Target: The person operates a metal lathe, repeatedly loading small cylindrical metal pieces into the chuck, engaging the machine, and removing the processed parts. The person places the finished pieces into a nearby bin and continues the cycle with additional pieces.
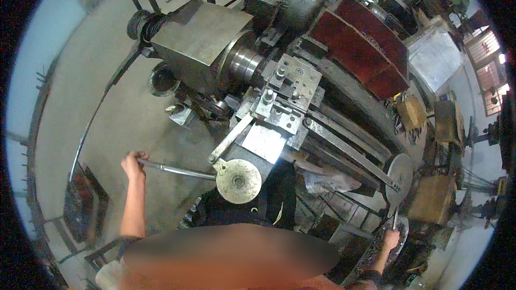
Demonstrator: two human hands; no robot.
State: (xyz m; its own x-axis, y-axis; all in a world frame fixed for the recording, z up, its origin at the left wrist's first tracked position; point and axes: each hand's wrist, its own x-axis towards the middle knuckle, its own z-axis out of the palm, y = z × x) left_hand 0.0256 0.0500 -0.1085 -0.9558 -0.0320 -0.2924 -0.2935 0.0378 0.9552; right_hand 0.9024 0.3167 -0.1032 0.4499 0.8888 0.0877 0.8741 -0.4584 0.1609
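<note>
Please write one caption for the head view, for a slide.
Left hand on a long metal lever, right hand on a shorter handle, at a lathe.

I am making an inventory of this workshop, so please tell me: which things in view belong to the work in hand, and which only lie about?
In use:
metal lever, in the left hand
round plate at its end
short handle, in the right hand
probably the bolted metal block

Seemingly lying about:
small brown box
pale sheet

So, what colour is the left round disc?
The disc is pale greenish yellow, in the head view.
</note>
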